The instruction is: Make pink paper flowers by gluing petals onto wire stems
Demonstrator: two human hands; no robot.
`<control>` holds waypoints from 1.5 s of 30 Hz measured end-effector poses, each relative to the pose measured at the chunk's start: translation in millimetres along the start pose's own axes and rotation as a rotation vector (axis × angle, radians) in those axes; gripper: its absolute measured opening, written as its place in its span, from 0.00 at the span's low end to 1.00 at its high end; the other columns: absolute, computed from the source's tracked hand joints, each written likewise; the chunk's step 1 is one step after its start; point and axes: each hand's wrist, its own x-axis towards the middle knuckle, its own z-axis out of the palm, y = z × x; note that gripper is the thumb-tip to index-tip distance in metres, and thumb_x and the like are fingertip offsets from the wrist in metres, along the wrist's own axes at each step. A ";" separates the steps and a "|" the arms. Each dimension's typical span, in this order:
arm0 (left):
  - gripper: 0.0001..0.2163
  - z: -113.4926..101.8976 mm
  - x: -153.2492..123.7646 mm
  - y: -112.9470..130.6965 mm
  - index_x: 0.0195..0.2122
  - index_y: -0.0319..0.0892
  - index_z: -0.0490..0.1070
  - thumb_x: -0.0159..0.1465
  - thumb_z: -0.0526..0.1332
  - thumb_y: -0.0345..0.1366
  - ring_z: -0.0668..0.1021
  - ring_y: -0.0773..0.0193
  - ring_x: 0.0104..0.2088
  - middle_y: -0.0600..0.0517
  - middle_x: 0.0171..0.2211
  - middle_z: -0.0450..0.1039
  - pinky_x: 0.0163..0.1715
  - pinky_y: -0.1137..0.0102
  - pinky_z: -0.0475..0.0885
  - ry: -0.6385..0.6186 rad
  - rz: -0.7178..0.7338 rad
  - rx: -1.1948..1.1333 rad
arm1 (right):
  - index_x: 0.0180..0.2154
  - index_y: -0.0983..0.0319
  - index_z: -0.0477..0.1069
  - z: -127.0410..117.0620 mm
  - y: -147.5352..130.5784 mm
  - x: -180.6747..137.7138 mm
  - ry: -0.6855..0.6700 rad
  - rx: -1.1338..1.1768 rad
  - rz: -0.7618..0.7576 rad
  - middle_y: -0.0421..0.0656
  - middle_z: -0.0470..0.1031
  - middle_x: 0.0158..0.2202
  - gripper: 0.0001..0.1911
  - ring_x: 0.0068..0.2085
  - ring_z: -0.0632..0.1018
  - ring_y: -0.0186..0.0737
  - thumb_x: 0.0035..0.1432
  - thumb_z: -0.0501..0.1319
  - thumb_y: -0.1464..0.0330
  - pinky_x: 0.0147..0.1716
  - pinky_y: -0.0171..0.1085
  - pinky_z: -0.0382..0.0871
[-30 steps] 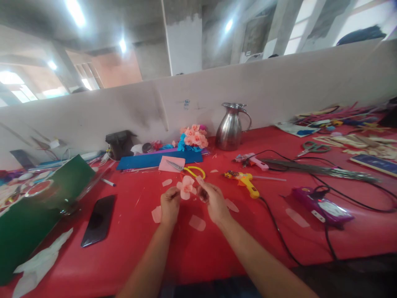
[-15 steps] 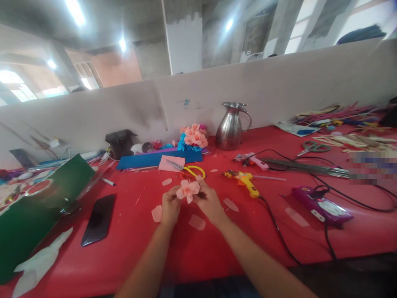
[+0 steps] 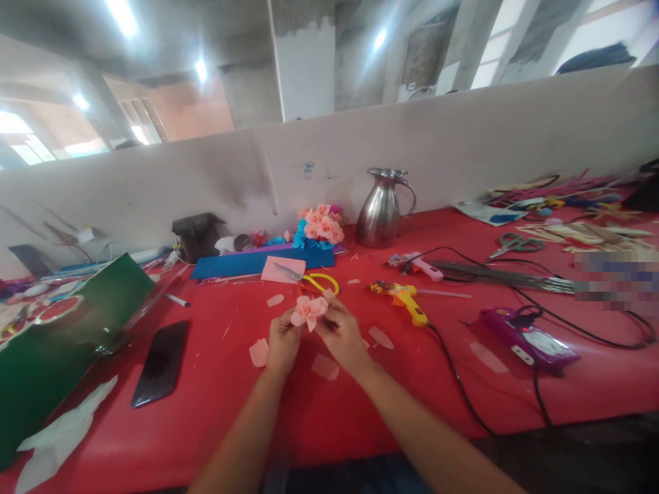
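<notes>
A pink paper flower [image 3: 309, 311] is held up over the red table, its open petals facing me. My left hand [image 3: 283, 344] is closed on the flower from the left and below; the stem or base is hidden by the fingers. From the right, my right hand [image 3: 344, 336] is closed at the flower's edge, with a loose pink petal [image 3: 328, 294] showing at its fingertips. Cut pink petals lie around my hands, one petal [image 3: 325, 367] below and another petal [image 3: 381, 337] to the right. Behind the flower rest yellow-handled scissors [image 3: 322, 282] on pink paper [image 3: 272, 269].
A yellow glue gun [image 3: 412, 305] with a black cord and a pink glue gun [image 3: 427, 268] lie right, near a purple power box [image 3: 530, 343]. A steel jug [image 3: 379, 213] and a bunch of paper flowers [image 3: 322, 225] stand behind. A phone [image 3: 160, 363] lies left.
My hands and the flower have shifted very slightly, the flower turning a little between the fingers. The whole view has moved slightly; the table items lie as before.
</notes>
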 end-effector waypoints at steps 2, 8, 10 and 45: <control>0.07 0.7 0.3 0.0 0.31 0.39 0.77 0.51 0.61 0.31 0.74 0.63 0.31 0.52 0.28 0.76 0.37 0.69 0.67 -0.009 0.004 -0.012 | 0.29 0.56 0.75 -0.4 -0.6 0.0 -0.004 -0.016 -0.017 0.43 0.70 0.33 0.04 0.34 0.70 0.40 0.51 0.61 0.66 0.32 0.37 0.65; 0.06 1.1 -0.1 1.1 0.29 0.39 0.77 0.52 0.61 0.31 0.72 0.66 0.27 0.54 0.25 0.75 0.33 0.72 0.67 0.011 0.027 0.028 | 0.31 0.55 0.76 -0.3 0.4 -1.1 -0.015 -0.046 -0.071 0.43 0.71 0.34 0.07 0.37 0.72 0.41 0.53 0.59 0.68 0.37 0.39 0.66; 0.06 1.4 0.3 1.2 0.29 0.38 0.77 0.52 0.61 0.32 0.73 0.65 0.29 0.53 0.26 0.75 0.35 0.71 0.67 0.025 0.019 0.009 | 0.29 0.55 0.76 0.0 -0.7 -0.7 -0.015 -0.019 -0.062 0.43 0.71 0.34 0.07 0.37 0.72 0.40 0.53 0.59 0.68 0.36 0.39 0.66; 0.10 4.7 1.5 4.7 0.26 0.37 0.74 0.51 0.65 0.40 0.71 0.69 0.22 0.53 0.21 0.72 0.25 0.74 0.65 -0.039 -0.187 -0.039 | 0.23 0.62 0.72 -5.0 3.3 9.6 0.121 0.455 0.556 0.40 0.74 0.23 0.11 0.20 0.67 0.30 0.42 0.64 0.60 0.19 0.32 0.53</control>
